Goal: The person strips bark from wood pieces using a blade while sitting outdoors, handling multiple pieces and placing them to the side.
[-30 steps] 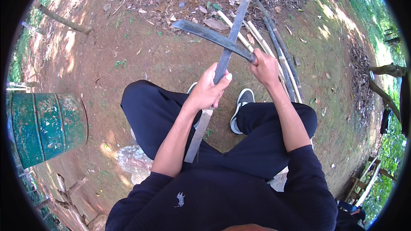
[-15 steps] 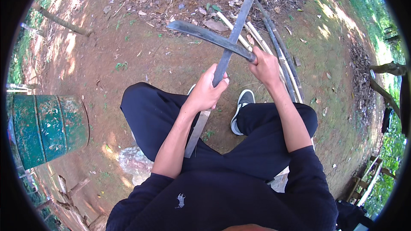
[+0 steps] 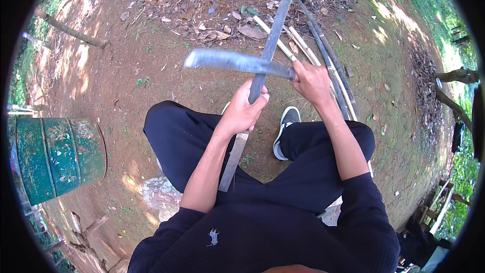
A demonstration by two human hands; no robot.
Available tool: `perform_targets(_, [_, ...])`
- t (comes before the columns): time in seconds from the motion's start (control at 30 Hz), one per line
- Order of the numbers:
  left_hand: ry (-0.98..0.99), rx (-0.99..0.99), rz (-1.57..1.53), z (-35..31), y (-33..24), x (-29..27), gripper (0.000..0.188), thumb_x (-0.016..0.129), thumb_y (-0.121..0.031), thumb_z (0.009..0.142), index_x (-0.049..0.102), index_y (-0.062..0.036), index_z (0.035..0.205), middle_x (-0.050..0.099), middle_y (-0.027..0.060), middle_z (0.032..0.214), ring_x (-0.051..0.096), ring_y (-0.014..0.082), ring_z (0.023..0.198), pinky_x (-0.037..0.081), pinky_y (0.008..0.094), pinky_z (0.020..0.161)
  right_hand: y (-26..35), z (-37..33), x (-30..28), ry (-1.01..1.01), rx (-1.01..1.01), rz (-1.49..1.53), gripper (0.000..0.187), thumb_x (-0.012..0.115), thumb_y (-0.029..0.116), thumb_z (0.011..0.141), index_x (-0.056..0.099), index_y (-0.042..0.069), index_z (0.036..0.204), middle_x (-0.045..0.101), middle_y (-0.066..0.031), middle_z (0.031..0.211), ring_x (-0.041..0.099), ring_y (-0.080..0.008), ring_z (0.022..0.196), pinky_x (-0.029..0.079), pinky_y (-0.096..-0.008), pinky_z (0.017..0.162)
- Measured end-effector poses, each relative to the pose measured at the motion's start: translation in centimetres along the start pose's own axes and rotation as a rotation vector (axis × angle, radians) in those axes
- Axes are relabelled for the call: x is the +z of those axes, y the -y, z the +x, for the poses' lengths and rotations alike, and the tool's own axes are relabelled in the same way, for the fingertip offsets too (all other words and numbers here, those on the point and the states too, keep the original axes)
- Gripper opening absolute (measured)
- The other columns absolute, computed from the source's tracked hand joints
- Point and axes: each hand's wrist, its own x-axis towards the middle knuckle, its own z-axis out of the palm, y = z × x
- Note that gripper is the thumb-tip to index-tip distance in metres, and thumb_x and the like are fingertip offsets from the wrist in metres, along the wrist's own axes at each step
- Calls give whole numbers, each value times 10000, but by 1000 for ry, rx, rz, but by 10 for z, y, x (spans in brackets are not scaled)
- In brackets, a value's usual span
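Note:
A long, flat dark bamboo strip (image 3: pixel 277 31) slants from my lap away to the upper right. My left hand (image 3: pixel 242 110) is closed around it near its middle, and its pale lower end lies between my thighs. In my right hand (image 3: pixel 311 82), the fingers wrap the handle of a machete (image 3: pixel 222 61). Its blade points left and crosses the strip a little beyond my left hand. Motion blurs the blade, so I cannot tell how its edge meets the strip.
Several bamboo poles and pale strips (image 3: pixel 323 53) lie on the earth beyond my right hand. Dry leaves (image 3: pixel 222 0) litter the far ground. A green metal drum (image 3: pixel 63 156) stands at the left. My shoe (image 3: pixel 288 129) rests between the strip and my right knee.
The machete has come nearer to me along the strip, and its tip has swung lower and to the left. My right hand has shifted slightly nearer. My left hand keeps its grip.

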Motion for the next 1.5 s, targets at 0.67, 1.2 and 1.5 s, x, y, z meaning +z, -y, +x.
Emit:
perform_targets(0.67, [126, 7, -45, -3, -1, 6, 126, 554, -118, 988, 452, -54, 1025, 457, -30, 607, 406, 50, 349, 334, 241, 322, -64, 4, -8, -47, 656, 4, 102, 649, 131, 811, 586, 72, 866, 654, -176, 676, 667, -388, 661, 517, -518, 595])
perform_targets(1.2, [25, -15, 215, 4, 2, 4, 167, 544, -167, 994, 483, -20, 1046, 484, -17, 645, 438, 61, 382, 381, 257, 340, 33, -6, -8, 133, 102, 297, 172, 644, 107, 722, 517, 79, 836, 599, -133, 657, 624, -390, 611, 485, -501, 542])
perform_targets(1.5, [-79, 18, 280, 2, -4, 7, 222, 555, -162, 963, 486, 9, 1087, 511, 15, 695, 467, 84, 399, 400, 269, 358, 21, -14, 13, 71, 124, 268, 260, 685, 92, 682, 513, 80, 877, 604, -125, 669, 637, -367, 601, 506, -485, 539])
